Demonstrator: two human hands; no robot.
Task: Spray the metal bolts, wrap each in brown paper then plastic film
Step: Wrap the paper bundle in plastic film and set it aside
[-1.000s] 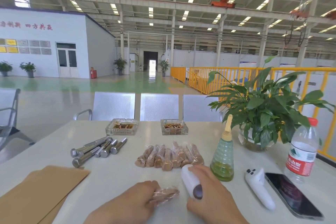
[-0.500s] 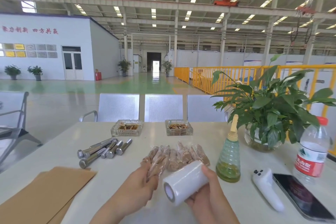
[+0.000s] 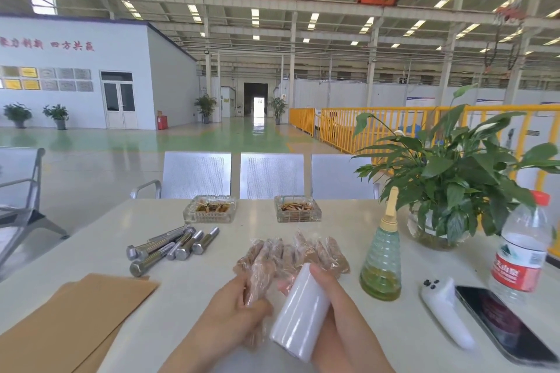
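Note:
My left hand grips a bolt wrapped in brown paper and clear film, held upright over the white table. My right hand holds the white roll of plastic film right beside it. Just behind lies a row of several wrapped bolts. Several bare metal bolts lie in a heap at the left. Brown paper sheets lie at the near left. A green spray bottle stands to the right of the wrapped row.
Two glass ashtrays sit at the table's far side. At the right are a potted plant, a water bottle, a white controller and a phone. Metal chairs stand behind the table.
Both hands lifted the wrapped bolt and the film roll off the table. The bolt now stands more upright and the roll has turned end-on toward me.

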